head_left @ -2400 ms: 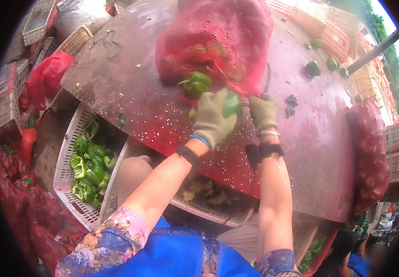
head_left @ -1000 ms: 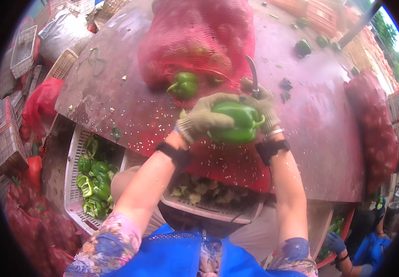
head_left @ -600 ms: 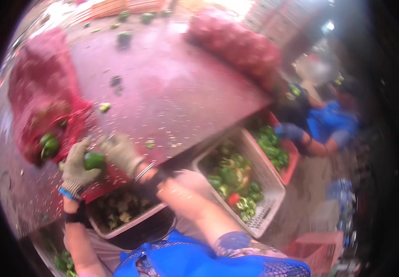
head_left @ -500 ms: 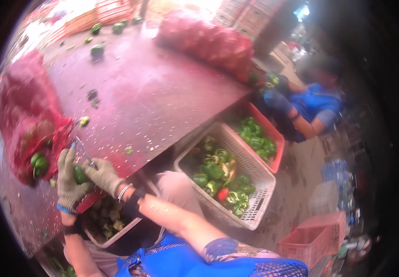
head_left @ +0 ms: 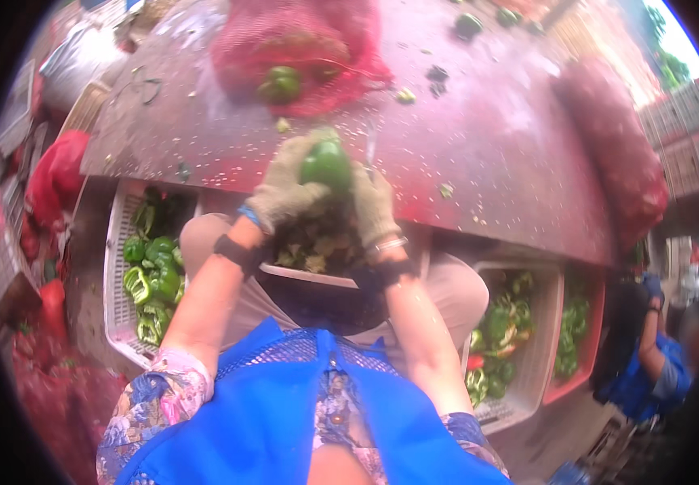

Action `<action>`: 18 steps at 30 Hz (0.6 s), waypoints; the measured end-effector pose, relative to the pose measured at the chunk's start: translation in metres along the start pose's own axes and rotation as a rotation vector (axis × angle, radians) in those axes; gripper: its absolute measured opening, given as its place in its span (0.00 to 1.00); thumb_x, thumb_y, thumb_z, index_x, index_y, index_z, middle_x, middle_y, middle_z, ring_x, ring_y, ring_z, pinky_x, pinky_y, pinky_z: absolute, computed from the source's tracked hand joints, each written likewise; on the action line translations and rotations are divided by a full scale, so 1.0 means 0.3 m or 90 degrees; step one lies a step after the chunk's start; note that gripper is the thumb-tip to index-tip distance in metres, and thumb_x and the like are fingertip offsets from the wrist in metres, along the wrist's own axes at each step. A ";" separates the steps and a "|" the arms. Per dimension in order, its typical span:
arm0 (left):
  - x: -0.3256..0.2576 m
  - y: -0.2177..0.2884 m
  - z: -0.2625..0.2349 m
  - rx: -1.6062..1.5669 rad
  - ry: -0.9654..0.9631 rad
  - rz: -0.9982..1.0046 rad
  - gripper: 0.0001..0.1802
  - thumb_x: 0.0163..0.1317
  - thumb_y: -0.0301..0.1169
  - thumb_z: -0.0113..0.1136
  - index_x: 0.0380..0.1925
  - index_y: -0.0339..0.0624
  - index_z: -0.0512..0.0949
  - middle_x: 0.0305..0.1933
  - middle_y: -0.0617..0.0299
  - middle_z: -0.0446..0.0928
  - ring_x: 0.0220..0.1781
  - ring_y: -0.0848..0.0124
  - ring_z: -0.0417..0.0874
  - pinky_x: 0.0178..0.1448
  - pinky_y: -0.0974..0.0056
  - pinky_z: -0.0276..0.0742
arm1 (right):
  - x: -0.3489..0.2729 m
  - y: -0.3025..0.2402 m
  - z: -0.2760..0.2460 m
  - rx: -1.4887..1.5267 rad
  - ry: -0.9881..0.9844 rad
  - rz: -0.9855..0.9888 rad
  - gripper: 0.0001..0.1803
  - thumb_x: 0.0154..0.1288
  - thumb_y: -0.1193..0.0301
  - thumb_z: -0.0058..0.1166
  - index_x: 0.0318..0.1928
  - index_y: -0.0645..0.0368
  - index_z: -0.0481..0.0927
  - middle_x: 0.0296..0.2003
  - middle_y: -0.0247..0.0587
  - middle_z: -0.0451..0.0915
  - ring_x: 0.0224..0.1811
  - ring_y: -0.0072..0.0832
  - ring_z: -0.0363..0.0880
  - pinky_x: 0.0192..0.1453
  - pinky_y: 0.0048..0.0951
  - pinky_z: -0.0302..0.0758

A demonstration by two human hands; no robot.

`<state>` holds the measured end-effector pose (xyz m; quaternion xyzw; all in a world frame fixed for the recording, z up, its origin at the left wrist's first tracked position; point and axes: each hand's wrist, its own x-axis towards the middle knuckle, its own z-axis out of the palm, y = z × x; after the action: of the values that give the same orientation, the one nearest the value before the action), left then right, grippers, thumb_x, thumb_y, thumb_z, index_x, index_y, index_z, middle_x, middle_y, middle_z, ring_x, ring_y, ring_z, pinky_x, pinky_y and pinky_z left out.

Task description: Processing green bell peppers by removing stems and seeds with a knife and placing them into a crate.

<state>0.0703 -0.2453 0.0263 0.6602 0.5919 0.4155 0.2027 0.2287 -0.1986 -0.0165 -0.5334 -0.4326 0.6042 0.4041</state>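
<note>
A whole-looking green bell pepper [head_left: 327, 166] sits in the grip of my left hand [head_left: 285, 187], which wears a pale knit glove. My right hand [head_left: 374, 204], gloved the same way, is closed round a small knife [head_left: 371, 144] whose thin blade points away from me. Its fingers lie close against the pepper's right side; the knife's handle is mostly hidden. Beneath both hands, between my knees, a crate [head_left: 317, 277] holds pepper cores and scraps. Just beyond the hands, a red mesh sack [head_left: 301, 36] lies with another green pepper [head_left: 281, 84] at its mouth.
A reddish table [head_left: 479, 153] spreads ahead, strewn with seeds and scraps. White crates of cut green peppers flank me at left [head_left: 113, 299] and right [head_left: 555, 323], with a red crate [head_left: 596, 339] beyond. A full sack [head_left: 612, 145] lies far right; a co-worker [head_left: 656, 356] sits at right.
My view has swung left, so the table and sack now lie straight ahead. The pepper in my left hand shows more fully, and my right hand with the knife is at its right side.
</note>
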 end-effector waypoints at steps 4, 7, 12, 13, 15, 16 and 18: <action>-0.034 -0.027 -0.008 0.004 0.055 -0.046 0.43 0.41 0.27 0.73 0.62 0.42 0.68 0.62 0.48 0.70 0.65 0.53 0.69 0.69 0.56 0.65 | -0.058 0.043 0.004 -0.123 0.073 -0.174 0.17 0.60 0.65 0.61 0.45 0.63 0.78 0.27 0.37 0.80 0.22 0.20 0.75 0.25 0.25 0.72; -0.024 -0.012 0.038 -0.006 0.077 -0.044 0.41 0.42 0.30 0.75 0.60 0.42 0.69 0.62 0.47 0.69 0.66 0.50 0.68 0.71 0.54 0.63 | -0.160 -0.025 -0.058 -0.151 0.030 -0.101 0.14 0.60 0.70 0.60 0.45 0.64 0.79 0.29 0.38 0.82 0.30 0.22 0.78 0.37 0.28 0.76; -0.028 0.022 0.062 0.012 0.039 0.010 0.40 0.44 0.30 0.72 0.60 0.39 0.67 0.62 0.44 0.68 0.68 0.46 0.65 0.71 0.52 0.62 | -0.199 0.059 -0.076 -0.225 0.005 -0.219 0.13 0.61 0.71 0.59 0.43 0.65 0.79 0.29 0.40 0.83 0.30 0.25 0.80 0.38 0.30 0.77; -0.030 0.030 0.062 -0.012 0.027 -0.005 0.40 0.44 0.29 0.72 0.60 0.38 0.67 0.61 0.43 0.68 0.67 0.46 0.66 0.71 0.52 0.62 | -0.201 0.059 -0.071 -0.238 0.022 -0.231 0.12 0.61 0.71 0.58 0.43 0.64 0.79 0.30 0.42 0.83 0.30 0.26 0.81 0.38 0.31 0.77; -0.020 0.038 0.067 -0.021 0.017 -0.006 0.38 0.46 0.30 0.69 0.60 0.38 0.67 0.62 0.42 0.68 0.67 0.46 0.66 0.71 0.52 0.62 | -0.214 -0.002 -0.078 -0.224 0.014 -0.151 0.09 0.63 0.72 0.57 0.41 0.64 0.80 0.31 0.35 0.82 0.31 0.19 0.78 0.38 0.25 0.76; -0.018 0.041 0.065 -0.024 0.004 -0.005 0.37 0.48 0.31 0.67 0.60 0.38 0.67 0.62 0.41 0.67 0.66 0.45 0.66 0.70 0.53 0.63 | -0.221 -0.045 -0.068 -0.286 -0.002 -0.194 0.10 0.62 0.70 0.57 0.40 0.63 0.80 0.31 0.42 0.83 0.32 0.29 0.82 0.39 0.31 0.76; -0.023 0.031 0.078 -0.023 0.031 0.004 0.37 0.46 0.30 0.68 0.60 0.37 0.67 0.60 0.42 0.69 0.64 0.46 0.68 0.69 0.53 0.64 | -0.224 -0.063 -0.059 -0.348 -0.018 -0.240 0.11 0.60 0.69 0.58 0.39 0.63 0.80 0.31 0.50 0.84 0.33 0.38 0.85 0.40 0.36 0.77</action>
<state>0.0947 -0.2487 0.0179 0.6480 0.5868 0.4428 0.1989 0.2539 -0.2553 0.0205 -0.5244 -0.6753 0.3875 0.3446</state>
